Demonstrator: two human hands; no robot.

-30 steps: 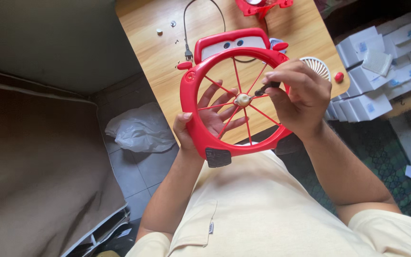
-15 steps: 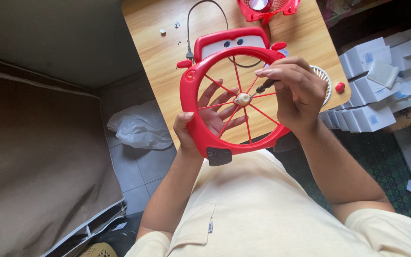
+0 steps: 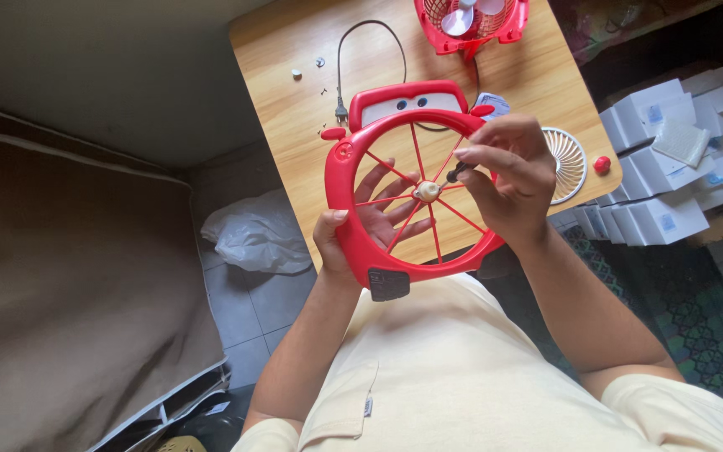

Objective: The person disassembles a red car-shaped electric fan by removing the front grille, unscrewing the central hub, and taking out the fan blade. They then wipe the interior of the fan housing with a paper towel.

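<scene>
Red fan frame [image 3: 353,226], held over wooden table [image 3: 537,84]
Your left hand [image 3: 361,222] is spreading behind the spokes, thumb gripping the rim at 8 o'clock; your right hand [image 3: 504,180] is pinching a dark screwdriver [image 3: 456,173] at 2 o'clock of the hub [image 3: 426,191].

- One view only: a head-worn camera, aimed steeply downward along the wearer's torso.
- The cream shirt [image 3: 453,360] fills the lower frame; both forearms rise from it toward the centre.
- Range is close: the left hand [image 3: 361,219], right hand [image 3: 504,180] and red fan frame [image 3: 346,180] sit mid-frame.
- The wooden table [image 3: 529,75] occupies the upper frame, ahead of the wearer.
- Tiled floor [image 3: 244,301] lies left, white boxes [image 3: 663,167] right.
- No second view exists, so no overlap applies.
</scene>
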